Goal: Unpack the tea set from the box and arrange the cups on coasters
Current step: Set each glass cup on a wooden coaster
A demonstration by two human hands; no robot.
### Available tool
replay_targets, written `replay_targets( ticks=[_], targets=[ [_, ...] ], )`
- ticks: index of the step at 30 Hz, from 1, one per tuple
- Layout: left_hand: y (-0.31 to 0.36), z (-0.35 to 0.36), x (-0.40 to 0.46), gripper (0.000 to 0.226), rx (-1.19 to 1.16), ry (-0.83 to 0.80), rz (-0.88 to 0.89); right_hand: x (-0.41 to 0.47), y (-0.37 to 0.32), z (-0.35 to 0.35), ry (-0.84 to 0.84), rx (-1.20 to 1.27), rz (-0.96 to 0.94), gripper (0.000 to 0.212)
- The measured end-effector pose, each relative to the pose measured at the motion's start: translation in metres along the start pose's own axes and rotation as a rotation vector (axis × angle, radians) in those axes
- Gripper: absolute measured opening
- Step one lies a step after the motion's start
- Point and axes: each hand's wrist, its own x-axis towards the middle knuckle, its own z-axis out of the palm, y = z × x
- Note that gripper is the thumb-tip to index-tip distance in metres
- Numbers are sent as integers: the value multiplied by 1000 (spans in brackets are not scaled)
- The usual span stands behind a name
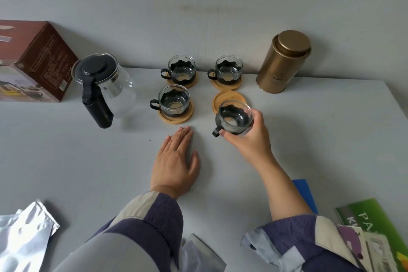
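Cups: I count four glass cups with black holders and handles. Three sit on round wooden coasters: far-left cup (181, 70), far-right cup (228, 70), near-left cup (174, 101).
Fourth cup (234, 119): I hold it in my right hand, tilted, its handle pointing left, just above the near edge of the bare coaster (227, 97).
Right hand (249, 137): my fingers are wrapped around the fourth cup's body, thumb near the handle.
Left hand (175, 161): lies flat on the table (77, 150), palm down, fingers stretched out together, gripping nothing, its fingertips just short of the near-left cup's coaster.
Teapot (103, 86): glass with black lid and handle, standing left of the cups.
Box (33, 62): brown carton at the far left, beside the teapot.
Tin (282, 62): gold cylinder with lid, upright, right of the far-right cup.
Near edge: a silver foil bag (22, 238) at my left, a green booklet (375, 227) at my right.
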Motion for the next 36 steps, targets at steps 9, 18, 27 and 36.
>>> replay_targets(
  ticks=[9, 18, 27, 36],
  targets=[
    [0, 0, 0, 65, -5, -14, -12, 44, -12, 27, 300, -140, 81, 86],
    [-2, 1, 1, 63, -4, -22, -15, 42, -9, 42, 385, -221, 114, 102],
    [0, 0, 2, 63, -7, -26, -19, 28, -4, 42, 294, -306, 54, 107],
    [-1, 1, 2, 65, 5, -13, 0, 18, -6, 43, 288, -362, 50, 116]
  ],
)
